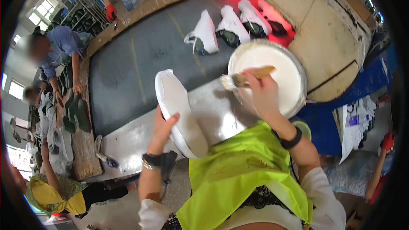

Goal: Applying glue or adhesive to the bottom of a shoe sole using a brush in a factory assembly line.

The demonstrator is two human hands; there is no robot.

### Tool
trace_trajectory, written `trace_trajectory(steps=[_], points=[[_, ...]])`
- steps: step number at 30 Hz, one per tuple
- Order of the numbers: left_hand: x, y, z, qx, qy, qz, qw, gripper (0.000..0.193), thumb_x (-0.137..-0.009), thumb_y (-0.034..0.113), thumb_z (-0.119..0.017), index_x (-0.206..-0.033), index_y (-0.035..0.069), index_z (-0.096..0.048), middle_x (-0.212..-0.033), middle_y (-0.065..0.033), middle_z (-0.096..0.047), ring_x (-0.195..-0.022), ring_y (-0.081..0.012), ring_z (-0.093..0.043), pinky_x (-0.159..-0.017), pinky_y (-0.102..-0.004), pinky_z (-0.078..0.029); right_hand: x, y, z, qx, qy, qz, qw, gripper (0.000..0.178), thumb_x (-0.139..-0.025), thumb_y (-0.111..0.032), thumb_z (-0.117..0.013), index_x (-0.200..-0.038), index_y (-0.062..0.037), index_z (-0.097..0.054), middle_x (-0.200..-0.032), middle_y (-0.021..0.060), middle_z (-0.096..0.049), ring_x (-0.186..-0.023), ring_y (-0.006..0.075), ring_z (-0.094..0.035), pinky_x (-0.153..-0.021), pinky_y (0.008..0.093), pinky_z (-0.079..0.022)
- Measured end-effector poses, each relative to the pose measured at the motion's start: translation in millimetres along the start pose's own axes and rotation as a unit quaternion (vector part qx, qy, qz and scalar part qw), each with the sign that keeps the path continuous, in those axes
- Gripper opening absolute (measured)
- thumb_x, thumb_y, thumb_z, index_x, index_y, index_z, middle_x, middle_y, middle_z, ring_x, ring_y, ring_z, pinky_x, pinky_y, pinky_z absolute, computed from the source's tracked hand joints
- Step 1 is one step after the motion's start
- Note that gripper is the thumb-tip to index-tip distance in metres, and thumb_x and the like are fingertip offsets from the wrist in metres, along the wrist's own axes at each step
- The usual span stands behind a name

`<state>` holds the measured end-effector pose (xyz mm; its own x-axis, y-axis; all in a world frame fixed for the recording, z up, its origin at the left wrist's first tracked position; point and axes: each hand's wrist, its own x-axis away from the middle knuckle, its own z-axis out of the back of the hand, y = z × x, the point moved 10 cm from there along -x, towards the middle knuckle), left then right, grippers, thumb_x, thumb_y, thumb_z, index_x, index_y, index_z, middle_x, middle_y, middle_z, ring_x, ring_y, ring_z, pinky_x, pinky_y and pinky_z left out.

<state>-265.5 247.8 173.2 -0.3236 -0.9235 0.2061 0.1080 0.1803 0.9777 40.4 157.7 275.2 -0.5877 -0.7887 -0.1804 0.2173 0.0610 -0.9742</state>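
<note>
Counter point(128, 145) holds tub point(304, 86) of white liquid point(289, 73). Sole point(183, 121) left of tub, over counter's near edge, flat face up; long axis slants far-left to near-right, toe end unclear. Left hand point(162, 127) grips its side; right hand point(262, 96) pinches brush point(235, 80). Likely coating step; next stroke needs sole steady.

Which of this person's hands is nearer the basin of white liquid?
Right. The right hand, with a brush, appears over the left part of the basin; the left hand is farther left, holding a white sole.
</note>
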Motion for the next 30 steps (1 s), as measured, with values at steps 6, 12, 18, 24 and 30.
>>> trace_trajectory(steps=[6,12,18,24,30], points=[[-216.4,39.2,21.4,-0.058,-0.054,-0.007,0.997,0.073,-0.072,0.023,-0.071,-0.131,-0.003,-0.037,-0.117,-0.0166,-0.056,-0.103,-0.0253,-0.058,-0.090,-0.0386,-0.048,-28.5,8.9,49.1,-0.063,0.030,-0.006,0.998,0.020,-0.094,-0.009,-0.054,-0.105,0.0063,-0.058,-0.099,0.0115,-0.064,-0.089,0.0156,-0.063,-0.074,0.0283,-0.054],[-390.3,12.9,15.6,-0.350,0.101,-0.012,0.931,0.085,-0.071,0.050,-0.065,-0.132,-0.001,-0.037,-0.125,-0.0215,-0.053,-0.115,-0.0380,-0.051,-0.097,-0.0509,-0.038,-60.4,18.7,69.4,-0.046,0.065,-0.025,0.996,0.019,-0.096,-0.008,-0.048,-0.108,0.0053,-0.056,-0.102,0.0133,-0.062,-0.093,0.0178,-0.062,-0.075,0.0292,-0.055],[-371.5,2.2,23.2,-0.424,0.232,-0.034,0.875,0.077,-0.077,0.068,-0.052,-0.113,0.000,-0.052,-0.121,-0.0226,-0.054,-0.116,-0.0382,-0.050,-0.095,-0.0543,-0.035,-53.2,23.2,84.6,-0.057,0.098,-0.047,0.992,0.024,-0.097,-0.013,-0.047,-0.111,0.0049,-0.054,-0.108,0.0145,-0.060,-0.098,0.0185,-0.059,-0.078,0.0303,-0.053],[-190.1,-47.3,-27.8,-0.517,0.053,-0.164,0.839,0.074,-0.083,0.052,-0.057,-0.131,-0.002,-0.042,-0.136,-0.0246,-0.038,-0.132,-0.0441,-0.027,-0.106,-0.0561,-0.023,-18.1,18.2,113.5,-0.119,0.100,-0.066,0.986,0.035,-0.099,-0.022,-0.044,-0.121,0.0045,-0.049,-0.113,0.0157,-0.057,-0.105,0.0216,-0.057,-0.087,0.0346,-0.049],[33.0,-95.5,6.7,-0.564,0.223,-0.079,0.791,0.065,-0.086,0.046,-0.054,-0.135,0.005,-0.042,-0.144,-0.0185,-0.034,-0.137,-0.0363,-0.024,-0.109,-0.0557,-0.017,4.2,8.4,124.9,-0.169,0.045,-0.031,0.984,0.036,-0.099,-0.025,-0.045,-0.121,0.0032,-0.049,-0.114,0.0159,-0.055,-0.100,0.0212,-0.057,-0.082,0.0335,-0.050]])
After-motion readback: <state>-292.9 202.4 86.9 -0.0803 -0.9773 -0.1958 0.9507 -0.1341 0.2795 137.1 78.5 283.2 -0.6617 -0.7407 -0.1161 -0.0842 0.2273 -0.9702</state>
